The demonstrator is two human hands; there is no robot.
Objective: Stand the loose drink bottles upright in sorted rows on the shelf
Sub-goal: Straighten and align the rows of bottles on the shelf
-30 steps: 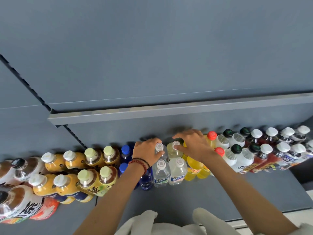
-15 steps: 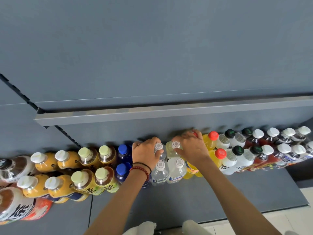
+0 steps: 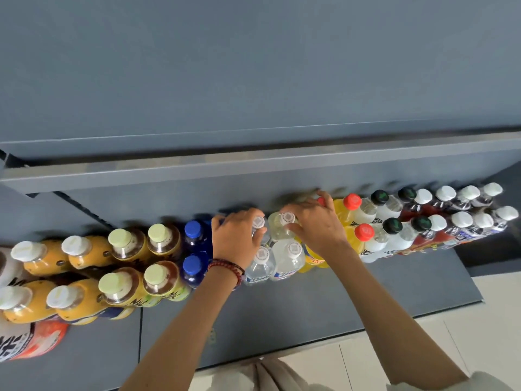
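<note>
Drink bottles stand upright in two rows along the back of a grey shelf (image 3: 310, 311). My left hand (image 3: 236, 238), with a beaded band on the wrist, grips the neck of a clear white-capped bottle (image 3: 258, 222) in the back row. My right hand (image 3: 317, 224) holds the pale-yellow clear bottle (image 3: 284, 221) beside it, fingers around its cap and neck. In front of them stand two more clear bottles (image 3: 262, 261) (image 3: 290, 256). A yellow bottle (image 3: 313, 256) is partly hidden under my right wrist.
Blue bottles (image 3: 193, 234), tea bottles with pale green caps (image 3: 158, 241) and orange juice bottles (image 3: 42, 258) fill the left. Yellow red-capped bottles (image 3: 352, 210), black-capped and white-capped bottles (image 3: 439, 221) run to the right. An upper shelf edge (image 3: 253, 165) overhangs. A pale tiled floor (image 3: 451, 334) lies below.
The camera view has shifted, so the bottle rows sit further left in the frame. Both hands stay on the same two back-row clear bottles, with the right hand's fingers closed further around its cap.
</note>
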